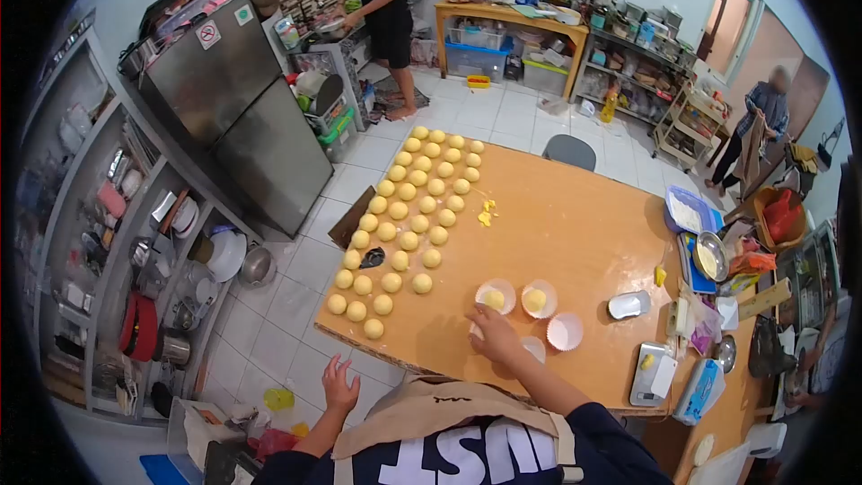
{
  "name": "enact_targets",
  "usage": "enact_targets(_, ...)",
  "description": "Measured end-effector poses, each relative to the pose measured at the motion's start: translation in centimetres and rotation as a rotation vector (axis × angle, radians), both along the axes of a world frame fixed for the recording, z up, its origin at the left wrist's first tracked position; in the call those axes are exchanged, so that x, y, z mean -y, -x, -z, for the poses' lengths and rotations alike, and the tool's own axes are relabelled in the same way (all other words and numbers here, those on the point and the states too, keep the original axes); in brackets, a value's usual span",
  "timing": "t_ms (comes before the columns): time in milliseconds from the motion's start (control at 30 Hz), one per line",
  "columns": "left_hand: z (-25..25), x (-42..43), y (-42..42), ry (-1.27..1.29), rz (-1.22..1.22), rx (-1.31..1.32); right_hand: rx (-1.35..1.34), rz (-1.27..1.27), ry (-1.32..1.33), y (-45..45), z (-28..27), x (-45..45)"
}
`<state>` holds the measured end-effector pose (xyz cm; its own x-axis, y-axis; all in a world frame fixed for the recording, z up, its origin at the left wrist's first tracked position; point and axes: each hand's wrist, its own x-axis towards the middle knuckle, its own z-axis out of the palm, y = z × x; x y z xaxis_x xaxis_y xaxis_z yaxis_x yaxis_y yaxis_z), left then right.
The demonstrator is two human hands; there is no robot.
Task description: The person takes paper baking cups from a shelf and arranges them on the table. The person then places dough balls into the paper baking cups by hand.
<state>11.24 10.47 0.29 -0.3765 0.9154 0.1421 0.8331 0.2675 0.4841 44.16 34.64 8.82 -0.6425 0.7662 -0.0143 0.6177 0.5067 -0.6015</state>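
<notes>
Two white paper cups (551,306) hold round yellow dough balls (536,300), dozens sit uncupped; left hand (339,386) spread, empty, right hand's (496,339) grip unclear.

Your dough balls (398,210) look smooth and matt, your cupcake liners (565,332) pleated paper; your tabletop (566,224) is smooth, faintly glossy wood, your apron (409,400) matt cloth, the refrigerator (269,144) satiny metal.

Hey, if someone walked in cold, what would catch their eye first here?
First, the rows of yellow dough balls along the left side of the wooden table. Then the right hand among paper baking cups at the table's near side, two of them holding a ball.
</notes>
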Motion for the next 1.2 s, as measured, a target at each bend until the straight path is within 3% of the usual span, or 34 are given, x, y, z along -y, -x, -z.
enact_targets(67,1.6,3.5,1.2,0.027,-0.069,-0.08,0.1,-0.102,0.01,3.4,-0.2,-0.5)
enact_targets(267,7.2,13.3,6.6,0.19,-0.106,0.092,0.174,-0.167,-0.103,12.3,2.5,-4.7)
enact_targets(367,6.8,16.1,8.6,0.337,-0.196,0.165,0.135,-0.043,-0.162,15.4,5.6,-6.5)
enact_targets(467,8.8,17.9,11.6,0.424,-0.236,0.242,0.344,-0.041,-0.061,16.7,5.0,-7.0)
enact_targets(567,10.3,17.7,15.3,0.465,-0.216,0.296,0.276,0.064,-0.042,16.9,4.2,-6.5)
enact_targets(667,11.4,15.8,18.9,0.478,-0.155,0.303,-0.058,0.28,-0.039,14.9,2.3,-4.7)
enact_targets(767,12.3,13.8,23.1,0.465,-0.052,0.254,-0.204,0.486,0.029,10.8,0.0,-2.4)
enact_targets(833,12.4,11.6,25.6,0.458,-0.005,0.2,-0.201,0.681,-0.095,7.0,0.0,-0.3)
enact_targets(1000,8.2,1.6,27.8,0.397,0.028,0.193,-0.026,0.888,-0.196,-2.8,0.9,5.2)
enact_targets(1100,6.2,-3.5,26.8,0.319,0.138,0.184,0.014,1.0,-0.109,-4.7,1.5,7.2)
enact_targets(1200,5.2,-6.5,25.5,0.241,0.24,0.201,0.091,0.938,-0.059,-4.9,2.8,7.5)
